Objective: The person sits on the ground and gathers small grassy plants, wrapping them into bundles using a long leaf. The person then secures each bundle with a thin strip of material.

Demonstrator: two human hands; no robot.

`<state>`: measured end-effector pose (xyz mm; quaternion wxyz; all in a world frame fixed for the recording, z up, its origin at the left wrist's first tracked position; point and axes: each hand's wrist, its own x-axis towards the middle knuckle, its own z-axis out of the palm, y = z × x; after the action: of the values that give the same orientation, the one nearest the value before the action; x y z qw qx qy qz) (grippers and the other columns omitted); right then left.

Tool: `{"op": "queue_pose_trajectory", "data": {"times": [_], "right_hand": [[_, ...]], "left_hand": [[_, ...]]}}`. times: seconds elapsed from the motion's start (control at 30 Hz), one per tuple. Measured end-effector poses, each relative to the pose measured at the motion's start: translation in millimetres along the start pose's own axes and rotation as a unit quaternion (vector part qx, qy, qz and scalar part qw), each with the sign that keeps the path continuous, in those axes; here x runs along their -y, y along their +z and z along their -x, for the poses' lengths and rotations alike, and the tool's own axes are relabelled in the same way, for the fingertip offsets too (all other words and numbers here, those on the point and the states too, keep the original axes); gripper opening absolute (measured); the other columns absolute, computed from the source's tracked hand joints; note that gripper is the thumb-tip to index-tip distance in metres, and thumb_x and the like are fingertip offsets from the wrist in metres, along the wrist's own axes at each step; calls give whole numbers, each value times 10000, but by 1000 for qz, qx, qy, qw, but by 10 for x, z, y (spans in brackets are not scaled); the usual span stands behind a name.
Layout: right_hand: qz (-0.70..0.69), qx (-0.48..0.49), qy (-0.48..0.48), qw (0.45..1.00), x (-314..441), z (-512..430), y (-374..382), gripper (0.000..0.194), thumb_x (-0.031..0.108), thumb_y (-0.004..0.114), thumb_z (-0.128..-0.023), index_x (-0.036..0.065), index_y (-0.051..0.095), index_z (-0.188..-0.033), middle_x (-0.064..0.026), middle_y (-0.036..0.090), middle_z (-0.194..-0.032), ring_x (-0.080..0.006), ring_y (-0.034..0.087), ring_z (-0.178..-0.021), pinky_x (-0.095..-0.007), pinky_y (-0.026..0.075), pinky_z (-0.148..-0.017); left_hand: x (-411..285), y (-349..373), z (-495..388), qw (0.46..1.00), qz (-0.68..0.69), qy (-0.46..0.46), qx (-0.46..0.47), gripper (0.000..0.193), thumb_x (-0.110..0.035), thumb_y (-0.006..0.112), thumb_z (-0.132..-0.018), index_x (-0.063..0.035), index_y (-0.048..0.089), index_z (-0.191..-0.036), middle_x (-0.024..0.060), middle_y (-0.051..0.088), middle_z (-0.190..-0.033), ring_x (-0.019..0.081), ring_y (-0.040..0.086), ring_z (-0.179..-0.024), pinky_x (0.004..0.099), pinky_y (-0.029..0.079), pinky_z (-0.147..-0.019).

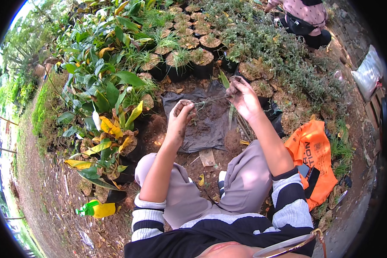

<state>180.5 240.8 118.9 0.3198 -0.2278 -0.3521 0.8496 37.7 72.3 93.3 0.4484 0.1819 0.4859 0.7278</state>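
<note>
My left hand [182, 113], its fingertips dark with soil, pinches one end of a thin greenish strand [210, 100], maybe string or grass. The other end is pinched between the soiled fingers of my right hand [242, 91], slightly higher and farther out. The strand runs between them above a black plastic sheet [193, 140] on the ground. Loose brown soil or fibre [206, 119] lies on the sheet. Beside its right front corner sits a round brown fibrous clump [233, 142]. Long leaves and stalks [242, 124] lie beneath my right wrist.
Potted grassy plants in black bags [202, 66] stand ahead. Broad-leaved plants [111, 93] crowd the left, grey-green bushes [296, 67] the right. A yellow bottle [104, 209] lies left. Phones [312, 182] rest on an orange bag [322, 151]. Another person [304, 19] is at upper right.
</note>
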Motion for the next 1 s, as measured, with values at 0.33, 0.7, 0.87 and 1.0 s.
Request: {"op": "queue_pose_trajectory", "data": {"times": [0.33,0.7,0.87,1.0], "right_hand": [[-5,-4,-36,999,118,-115,-318,86,93,543,-898,83,546,-983,1,523,-737,-122,525,-708,-230,414,-597],[169,-111,-134,970,175,-111,-297,209,155,591,-873,112,585,-1077,-5,595,-1178,-110,556,-980,-325,439,-841],[461,134,-163,862,-97,31,127,428,63,618,-823,86,529,-1241,-53,554,-1235,-174,488,-1123,-337,385,-991],[541,236,-246,769,-262,59,239,338,59,624,-820,66,586,-1156,-73,478,-1310,-199,471,-1166,-345,361,-1012]], "left_hand": [[9,-118,-46,979,201,-26,-1,125,-181,569,-876,-122,527,-979,17,586,-929,180,581,-898,397,466,-892],[-4,-94,-6,984,171,-20,34,139,-187,556,-882,-113,531,-997,21,588,-944,171,577,-899,393,460,-895],[29,-96,15,985,163,-24,54,154,-193,549,-881,-112,532,-1011,24,594,-942,166,567,-899,393,451,-902],[-19,-1,61,984,167,-33,59,122,-171,535,-889,-96,526,-985,22,578,-921,142,575,-865,346,478,-836]]}}
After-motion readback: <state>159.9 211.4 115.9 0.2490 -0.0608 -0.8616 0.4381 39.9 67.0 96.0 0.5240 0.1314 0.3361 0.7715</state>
